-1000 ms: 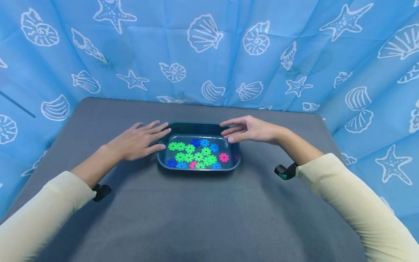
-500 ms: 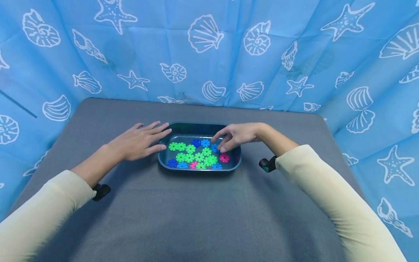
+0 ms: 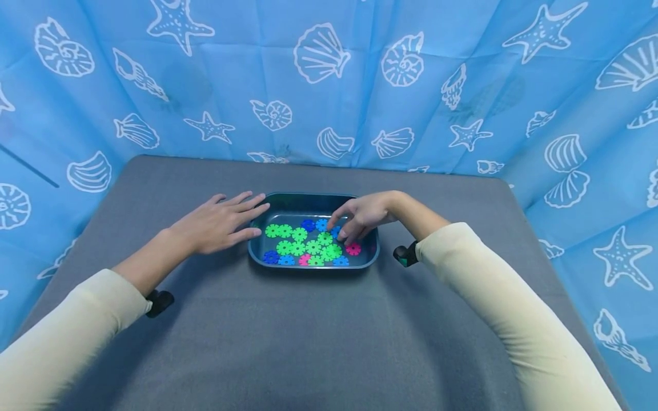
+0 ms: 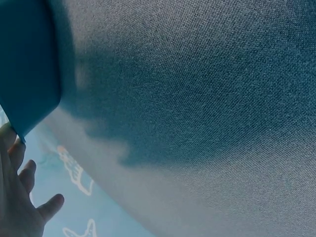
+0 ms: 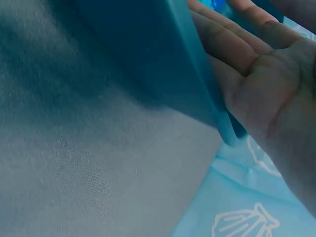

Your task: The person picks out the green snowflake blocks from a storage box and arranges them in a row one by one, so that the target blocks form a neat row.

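In the head view a dark teal tray (image 3: 313,267) holds several notched plastic building discs, mostly green (image 3: 313,246), with blue and pink ones. My right hand (image 3: 371,211) reaches over the tray's right rim, fingers pointing down among the discs. Its index fingertip is right by a green disc (image 3: 324,238), with the thumb a little apart from it. Between them a blue disc (image 3: 334,232) shows, partly covered by the fingers. At the left rim my left hand (image 3: 218,224) lies with straight, spread fingers, the fingertips on the tray edge; the left wrist view shows them at the tray's corner (image 4: 29,74).
The tray stands on a grey cloth-covered table (image 3: 288,337). Behind and on both sides hangs a blue curtain (image 3: 231,74) with white shells and starfish. A pink disc (image 3: 353,249) lies just below the right hand, near the tray's right wall.
My right hand has moved left and down from the right rim into the tray, its fingers coming to the blue disc. The left hand has stayed at the left rim.
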The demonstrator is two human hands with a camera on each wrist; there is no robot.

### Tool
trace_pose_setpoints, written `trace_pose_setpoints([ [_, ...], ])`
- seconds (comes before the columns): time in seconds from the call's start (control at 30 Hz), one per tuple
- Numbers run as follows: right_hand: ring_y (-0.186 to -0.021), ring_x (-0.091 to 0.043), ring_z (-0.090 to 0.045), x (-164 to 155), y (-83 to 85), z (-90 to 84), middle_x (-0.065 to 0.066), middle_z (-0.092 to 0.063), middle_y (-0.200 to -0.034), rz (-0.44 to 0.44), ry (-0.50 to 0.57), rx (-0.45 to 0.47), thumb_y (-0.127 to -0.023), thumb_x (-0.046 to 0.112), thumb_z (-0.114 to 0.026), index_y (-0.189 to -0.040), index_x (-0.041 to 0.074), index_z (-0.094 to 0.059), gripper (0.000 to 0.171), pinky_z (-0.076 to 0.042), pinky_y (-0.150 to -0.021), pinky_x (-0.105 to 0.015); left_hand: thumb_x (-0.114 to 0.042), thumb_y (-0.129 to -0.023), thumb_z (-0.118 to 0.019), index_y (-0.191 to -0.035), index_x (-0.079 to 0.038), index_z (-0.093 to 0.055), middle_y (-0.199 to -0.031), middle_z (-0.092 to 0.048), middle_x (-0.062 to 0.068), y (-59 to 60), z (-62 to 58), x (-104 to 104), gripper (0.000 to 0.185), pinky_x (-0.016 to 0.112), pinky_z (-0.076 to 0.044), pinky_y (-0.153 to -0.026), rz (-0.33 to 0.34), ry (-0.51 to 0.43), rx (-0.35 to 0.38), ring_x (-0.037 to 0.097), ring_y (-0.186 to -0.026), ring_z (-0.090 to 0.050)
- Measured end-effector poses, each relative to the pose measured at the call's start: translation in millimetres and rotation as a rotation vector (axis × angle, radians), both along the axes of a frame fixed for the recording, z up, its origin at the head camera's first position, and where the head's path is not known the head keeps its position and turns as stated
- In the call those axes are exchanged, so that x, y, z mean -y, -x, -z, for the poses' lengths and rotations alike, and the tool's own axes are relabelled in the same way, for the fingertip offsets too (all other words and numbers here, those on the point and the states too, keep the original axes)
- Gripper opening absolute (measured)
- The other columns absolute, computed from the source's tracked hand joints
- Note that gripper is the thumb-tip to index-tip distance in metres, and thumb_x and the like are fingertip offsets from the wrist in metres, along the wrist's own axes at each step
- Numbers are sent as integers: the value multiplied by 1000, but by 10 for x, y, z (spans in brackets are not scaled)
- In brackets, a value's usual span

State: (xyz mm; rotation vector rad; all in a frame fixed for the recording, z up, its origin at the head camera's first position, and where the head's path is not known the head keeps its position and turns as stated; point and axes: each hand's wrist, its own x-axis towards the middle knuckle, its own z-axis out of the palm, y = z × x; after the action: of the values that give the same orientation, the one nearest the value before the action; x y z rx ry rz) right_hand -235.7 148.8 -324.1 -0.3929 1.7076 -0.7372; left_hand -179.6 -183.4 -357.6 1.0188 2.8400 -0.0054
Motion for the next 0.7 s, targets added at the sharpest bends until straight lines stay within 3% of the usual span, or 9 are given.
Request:
trace_pose_setpoints([
  [0.37,-113,-24,-55,132,-96,89,-13,-54,-123,-91,18,-114,-93,18,-55,-136,11,-42,45,-40,-98,-42,-54,-94,-39,-148,-23,-21,-154,-16,2,-5,7,-2,65,60,-20,-104,-5,-1,-3,28,-140,-14],
  [0.7,-112,-19,-54,268,-173,112,-12,-54,-125,-155,35,-144,-94,15,-55,-132,7,-46,40,-39,-99,-40,-53,-94,-40,-147,-22,-25,-153,-18,3,-3,16,-13,64,61,-20,-104,0,-7,-24,29,-140,-15],
])
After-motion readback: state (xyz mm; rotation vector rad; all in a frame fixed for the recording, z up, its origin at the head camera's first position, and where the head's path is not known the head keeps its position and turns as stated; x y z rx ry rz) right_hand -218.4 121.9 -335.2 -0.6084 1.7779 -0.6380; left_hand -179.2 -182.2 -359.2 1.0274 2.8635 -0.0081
